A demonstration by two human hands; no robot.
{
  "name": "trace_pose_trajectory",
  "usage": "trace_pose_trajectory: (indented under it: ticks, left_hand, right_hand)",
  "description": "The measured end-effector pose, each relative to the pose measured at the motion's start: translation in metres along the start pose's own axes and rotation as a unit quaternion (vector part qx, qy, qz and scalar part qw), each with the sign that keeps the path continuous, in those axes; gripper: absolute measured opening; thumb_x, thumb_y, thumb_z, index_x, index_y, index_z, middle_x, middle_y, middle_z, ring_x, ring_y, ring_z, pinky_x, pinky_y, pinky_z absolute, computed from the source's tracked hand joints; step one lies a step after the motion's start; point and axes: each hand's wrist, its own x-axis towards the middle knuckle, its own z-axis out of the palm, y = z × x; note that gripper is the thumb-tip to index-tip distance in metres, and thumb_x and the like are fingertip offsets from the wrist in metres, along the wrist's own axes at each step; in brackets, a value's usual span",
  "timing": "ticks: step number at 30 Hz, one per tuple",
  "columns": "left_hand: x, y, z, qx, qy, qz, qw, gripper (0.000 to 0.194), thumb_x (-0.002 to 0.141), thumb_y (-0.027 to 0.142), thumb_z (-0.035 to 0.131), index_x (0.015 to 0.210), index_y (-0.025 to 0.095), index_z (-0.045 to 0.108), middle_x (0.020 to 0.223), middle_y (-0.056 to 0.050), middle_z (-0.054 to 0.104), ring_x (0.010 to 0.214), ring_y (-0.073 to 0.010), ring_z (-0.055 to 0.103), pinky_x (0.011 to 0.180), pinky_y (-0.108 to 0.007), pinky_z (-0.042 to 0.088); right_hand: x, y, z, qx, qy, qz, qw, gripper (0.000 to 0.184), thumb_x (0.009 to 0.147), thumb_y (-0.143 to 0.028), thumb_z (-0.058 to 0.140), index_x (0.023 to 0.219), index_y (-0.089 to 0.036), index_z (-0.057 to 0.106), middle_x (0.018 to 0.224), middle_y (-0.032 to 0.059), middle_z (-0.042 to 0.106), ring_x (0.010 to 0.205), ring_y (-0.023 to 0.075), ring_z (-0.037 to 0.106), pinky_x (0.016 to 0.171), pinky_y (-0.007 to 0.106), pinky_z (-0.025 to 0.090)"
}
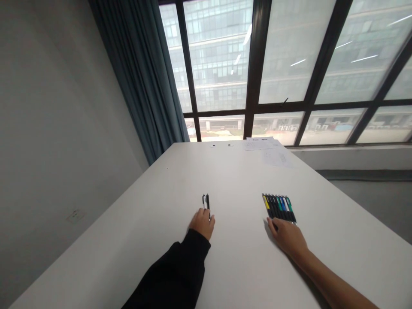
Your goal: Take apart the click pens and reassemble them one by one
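My left hand (pixel 202 222) rests on the white table, its fingers closed around the near part of a small pair of pens (pixel 207 201), one black and one with a white barrel. Their far ends stick out past my fingertips. Over to the right, several pens (pixel 279 207) lie side by side in a tight row, mostly black with yellow, green, blue and white parts. At the near ends of that row is my right hand (pixel 287 236), fingers curled in against the pens and thumb at the left corner. My palm hides part of the lower ends.
The white table (pixel 154 206) stretches toward a large window (pixel 219 56). Sheets of paper (pixel 262 143) lie at its far right end, near two small dark holes. A blue curtain (pixel 138 77) hangs beside the left wall (pixel 58 107), which carries a socket (pixel 75 216).
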Motion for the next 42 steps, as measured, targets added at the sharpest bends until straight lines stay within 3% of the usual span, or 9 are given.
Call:
trace_pose_trajectory:
  ticks: [6,18,20,22,24,26,30,33,42]
  left_hand:
    - [0.001,0.000,-0.001,-0.013,0.015,0.030,0.999,0.019,0.089,0.022,0.059,0.097,0.019,0.076,0.109,-0.011,0.067,0.102,-0.0286,0.054,0.085,-0.040,0.042]
    - [-0.002,0.012,-0.003,-0.066,0.012,0.104,0.992,0.026,0.087,0.009,0.058,0.105,0.020,0.074,0.097,-0.010,0.074,0.103,-0.0298,0.062,0.088,-0.045,0.043]
    - [-0.003,0.016,-0.001,-0.087,-0.005,0.139,0.986,0.028,0.086,0.007,0.060,0.106,0.022,0.073,0.099,-0.008,0.075,0.104,-0.0277,0.063,0.091,-0.044,0.045]
    - [-0.006,0.021,0.002,-0.109,-0.029,0.177,0.978,0.027,0.085,0.007,0.061,0.104,0.023,0.073,0.100,-0.005,0.075,0.102,-0.0236,0.065,0.093,-0.039,0.048]
    - [-0.008,0.026,0.005,-0.142,-0.052,0.209,0.966,0.026,0.086,0.006,0.060,0.104,0.022,0.071,0.100,-0.004,0.074,0.099,-0.0200,0.066,0.094,-0.035,0.050]
    - [-0.010,0.028,0.008,-0.231,-0.069,0.228,0.943,0.023,0.088,0.007,0.056,0.103,0.020,0.069,0.099,-0.005,0.074,0.094,-0.0189,0.067,0.090,-0.033,0.053]
    - [-0.009,0.029,0.005,-0.379,-0.076,0.145,0.911,0.011,0.089,0.013,0.060,0.093,0.019,0.068,0.093,-0.005,0.073,0.085,-0.0173,0.068,0.082,-0.031,0.056]
    - [-0.002,0.026,0.001,-0.453,-0.108,0.071,0.882,0.013,0.084,0.016,0.067,0.097,0.017,0.069,0.092,-0.005,0.074,0.083,-0.0168,0.070,0.081,-0.031,0.058]
    - [0.004,0.022,0.004,-0.483,-0.141,0.065,0.861,0.009,0.078,0.021,0.075,0.087,0.017,0.074,0.082,-0.005,0.072,0.071,-0.0147,0.066,0.070,-0.027,0.054]
  right_hand:
    - [-0.001,0.004,0.004,0.022,0.023,-0.038,0.999,0.052,0.105,-0.039,0.033,0.071,-0.019,0.066,0.075,0.0100,0.076,0.066,0.0225,0.070,0.060,0.030,0.037]
    - [-0.018,-0.002,0.005,0.081,0.043,-0.132,0.987,0.052,0.104,-0.039,0.032,0.067,-0.019,0.064,0.066,0.0090,0.068,0.061,0.0206,0.065,0.062,0.030,0.044]
    - [-0.020,-0.010,0.007,0.094,0.033,-0.145,0.984,0.043,0.103,-0.040,0.037,0.078,-0.020,0.066,0.070,0.0072,0.069,0.063,0.0205,0.066,0.061,0.030,0.047]
    - [-0.019,-0.021,0.011,0.109,0.034,-0.147,0.983,0.033,0.102,-0.039,0.041,0.108,-0.019,0.067,0.100,0.0114,0.073,0.080,0.0227,0.071,0.068,0.032,0.053]
    - [-0.015,-0.032,0.015,0.127,0.049,-0.132,0.982,0.042,0.100,-0.039,0.046,0.135,-0.017,0.055,0.132,0.0184,0.063,0.098,0.0266,0.071,0.075,0.037,0.057]
    - [-0.010,-0.039,0.017,0.133,0.037,-0.115,0.984,0.042,0.100,-0.034,0.047,0.138,-0.018,0.054,0.136,0.0180,0.060,0.096,0.0277,0.073,0.072,0.039,0.059]
    - [-0.003,-0.040,0.017,0.156,-0.012,-0.123,0.980,0.027,0.102,-0.028,0.043,0.113,-0.022,0.067,0.115,0.0102,0.070,0.092,0.0252,0.073,0.075,0.036,0.058]
    - [-0.002,-0.034,0.015,0.200,-0.023,-0.117,0.973,0.024,0.102,-0.030,0.046,0.109,-0.024,0.068,0.110,0.0086,0.071,0.087,0.0227,0.073,0.074,0.034,0.057]
    - [0.002,-0.014,0.027,0.357,-0.001,-0.088,0.930,0.023,0.096,-0.038,0.060,0.108,-0.025,0.075,0.096,0.0067,0.076,0.087,0.0225,0.073,0.077,0.032,0.057]
